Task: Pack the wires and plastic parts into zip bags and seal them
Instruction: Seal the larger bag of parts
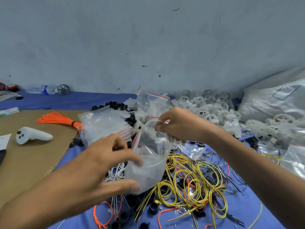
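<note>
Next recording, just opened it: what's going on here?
A person is working a clear zip bag with both hands: the left hand grips its lower part, and the right hand pinches its red-striped top edge. Whether it is sealed is unclear. Loose yellow wires and white plastic wheels lie unpacked around it on the blue cloth.

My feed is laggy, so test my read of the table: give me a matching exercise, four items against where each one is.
1 zip bag
2 orange wire bundle
3 yellow wires
4 water bottle

A lying by the wall
B on the cardboard
C held by left hand and right hand
D loose on the blue cloth

Pairs: 1-C, 2-B, 3-D, 4-A
</note>
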The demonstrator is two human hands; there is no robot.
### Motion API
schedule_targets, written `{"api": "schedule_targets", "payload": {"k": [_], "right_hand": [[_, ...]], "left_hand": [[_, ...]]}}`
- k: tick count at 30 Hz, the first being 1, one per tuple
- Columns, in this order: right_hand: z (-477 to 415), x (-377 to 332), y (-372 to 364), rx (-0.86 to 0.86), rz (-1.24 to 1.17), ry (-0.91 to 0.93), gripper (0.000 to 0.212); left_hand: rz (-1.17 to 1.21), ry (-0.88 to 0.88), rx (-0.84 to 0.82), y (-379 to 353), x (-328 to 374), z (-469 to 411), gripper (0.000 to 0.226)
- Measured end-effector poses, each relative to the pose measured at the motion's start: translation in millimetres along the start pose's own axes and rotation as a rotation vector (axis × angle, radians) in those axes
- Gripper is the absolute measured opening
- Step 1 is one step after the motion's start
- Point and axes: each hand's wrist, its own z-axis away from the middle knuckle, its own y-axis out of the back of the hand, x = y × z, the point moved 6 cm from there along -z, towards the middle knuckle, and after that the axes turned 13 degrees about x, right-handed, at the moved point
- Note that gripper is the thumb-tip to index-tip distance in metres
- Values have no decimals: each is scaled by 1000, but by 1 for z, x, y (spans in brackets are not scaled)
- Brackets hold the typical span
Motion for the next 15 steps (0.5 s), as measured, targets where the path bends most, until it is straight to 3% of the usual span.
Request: {"api": "schedule_targets", "payload": {"k": [4, 9, 11, 15], "right_hand": [[3, -6, 12, -14, -83, 4, 10], [17, -21, 50, -142, -363, -1, 20], [23, -22, 65, -190, -355, 22, 31], [27, -7, 68, -272, -112, 17, 17]], "left_hand": [[-14, -42, 145, 12, -7, 0, 14], [196, 23, 434, 39, -24, -6, 19], [300, 60, 513, 45, -25, -9, 23], [340, 199, 534, 30, -23, -11, 27]]}}
